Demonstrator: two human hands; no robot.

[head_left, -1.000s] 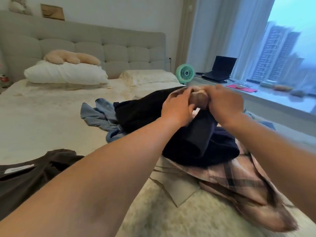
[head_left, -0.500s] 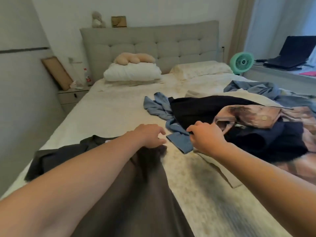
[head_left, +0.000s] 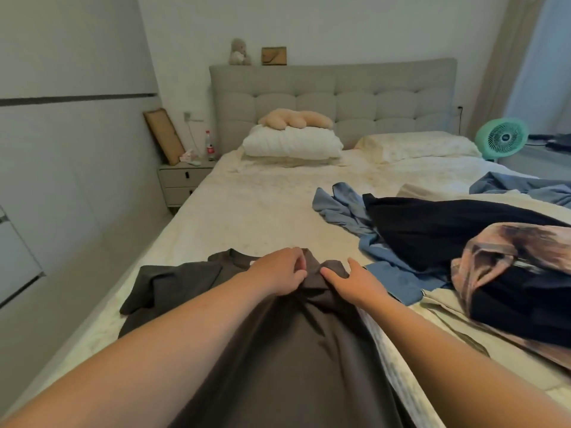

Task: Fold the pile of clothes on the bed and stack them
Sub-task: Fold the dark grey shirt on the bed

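Two hands on one dark brown shirt [head_left: 278, 350], laid lengthwise on the near left part of the bed [head_left: 253, 211], collar end away from the person; one sleeve spreads out to the left.

Left hand [head_left: 278, 274]: fingers [head_left: 298, 257] curled, pinching a bunch of cloth near the collar. Right hand [head_left: 355, 281]: fingers fairly straight, resting on the shirt's right shoulder, thumb against the bunched fold; it grips nothing that can be seen.

Step in hand, as judged: spreading the shirt flat before folding. To do it well, draw the shoulders apart until the ridge of cloth between the hands is gone, smooth the body toward the hem, square the left sleeve, then fold the sides in evenly. Cloth is soft and will drag on the sheet, so lift slightly while pulling.

Unfolded pile, right side of bed, left to right: blue garment [head_left: 346, 208], crumpled, its lower edge just beside the right hand; black garment [head_left: 448, 230] lying over it; pink-and-brown patterned garment [head_left: 509, 251] over a dark one at the right edge. No folded stack is visible; most of the task appears to remain.

Containers: nightstand [head_left: 182, 180] left of the bed, two drawers, both closed, contents hidden; on top stand a bottle [head_left: 210, 146] and some small items too small to name.
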